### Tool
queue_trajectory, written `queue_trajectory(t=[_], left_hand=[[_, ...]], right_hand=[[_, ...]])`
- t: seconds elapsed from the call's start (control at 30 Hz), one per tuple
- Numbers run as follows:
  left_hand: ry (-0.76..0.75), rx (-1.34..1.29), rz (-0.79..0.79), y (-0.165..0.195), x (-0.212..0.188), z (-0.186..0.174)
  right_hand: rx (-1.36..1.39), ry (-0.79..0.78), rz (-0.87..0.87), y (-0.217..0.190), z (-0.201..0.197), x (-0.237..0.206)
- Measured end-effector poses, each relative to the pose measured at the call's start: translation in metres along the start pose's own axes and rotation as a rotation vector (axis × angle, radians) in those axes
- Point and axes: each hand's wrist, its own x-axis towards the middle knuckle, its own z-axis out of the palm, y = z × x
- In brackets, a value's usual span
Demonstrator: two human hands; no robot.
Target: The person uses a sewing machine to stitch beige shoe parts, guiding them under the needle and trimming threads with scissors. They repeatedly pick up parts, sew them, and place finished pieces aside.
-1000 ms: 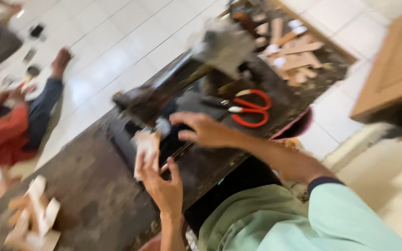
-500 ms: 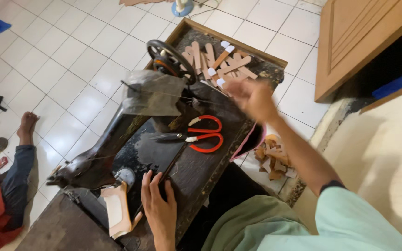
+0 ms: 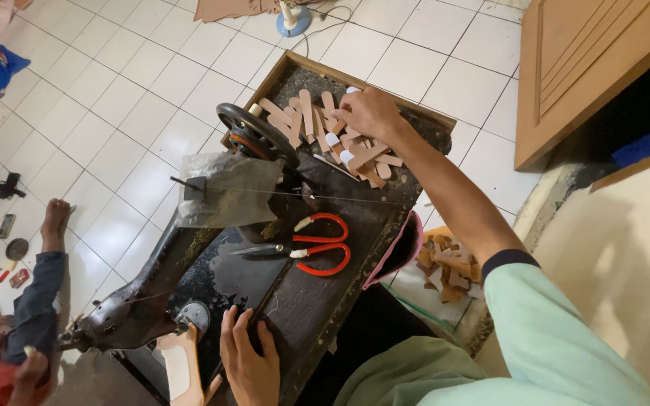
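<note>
Tan leather strips (image 3: 317,124) lie heaped at twelve o'clock on the bench (image 3: 340,301), and the right hand (image 3: 370,113) has just reached them; half a second ago it was in mid-air short of the pile. Its grip is curled down onto the strips, though whether a piece is pinched I cannot tell. The left hand (image 3: 250,365) has stayed at six o'clock, fingers spread flat beside a pale leather piece (image 3: 178,365) under the sewing machine (image 3: 189,248). Red-handled scissors (image 3: 314,244) rest at centre. A seated person's foot (image 3: 54,222) shows at nine o'clock.
</note>
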Motion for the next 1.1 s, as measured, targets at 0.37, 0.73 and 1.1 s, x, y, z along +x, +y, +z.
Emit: queue_trajectory(t=[0.37,0.73,1.1], left_hand=[[0.04,-0.006,0.061,-0.006,-0.003,0.008],[0.007,0.051,0.024,-0.004,0.001,0.009],[0.018,0.025,0.044,-0.001,0.002,0.005]], right_hand=[[0.258,0.059,0.035,0.013,0.007,0.007],[0.031,0.006,-0.477,-0.053,0.056,0.019],[0.365,-0.015,-0.153,-0.005,-0.002,0.012]])
